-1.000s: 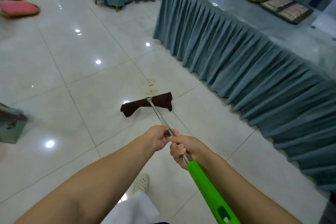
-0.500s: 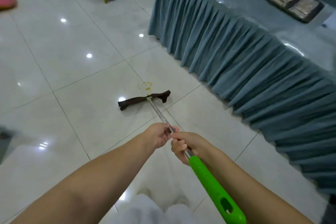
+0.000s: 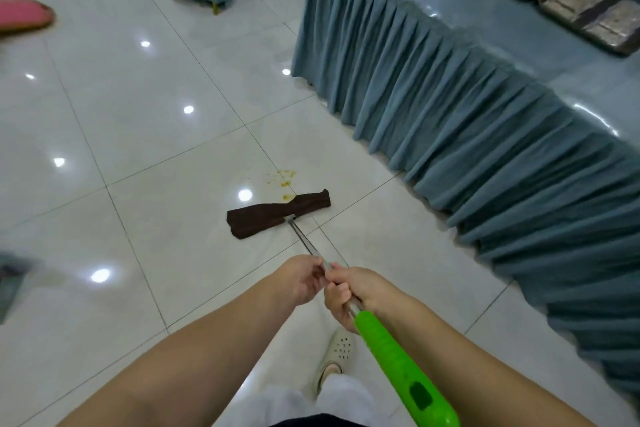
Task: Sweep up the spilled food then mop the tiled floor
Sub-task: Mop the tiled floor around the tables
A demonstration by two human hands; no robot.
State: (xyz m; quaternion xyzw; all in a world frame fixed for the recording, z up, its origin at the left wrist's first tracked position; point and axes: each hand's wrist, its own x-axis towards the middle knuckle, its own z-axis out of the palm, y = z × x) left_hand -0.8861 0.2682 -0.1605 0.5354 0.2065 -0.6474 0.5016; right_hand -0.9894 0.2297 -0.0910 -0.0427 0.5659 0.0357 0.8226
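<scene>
Fingers of the right hand [image 3: 349, 291] and left hand [image 3: 304, 279] curl round the steel-and-green mop pole [image 3: 391, 350]. Its dark brown cloth head [image 3: 273, 213], bunched 0.5 s ago, now lies flatter, touching the yellow spilled food [image 3: 282, 178] on the glossy tiled floor [image 3: 138, 149]; mopping is likely underway.

Even overhead lighting; round lamp glare dots the glossy tiled floor [image 3: 145, 135]. Wide-angle bending and motion blur at frame edges.
</scene>
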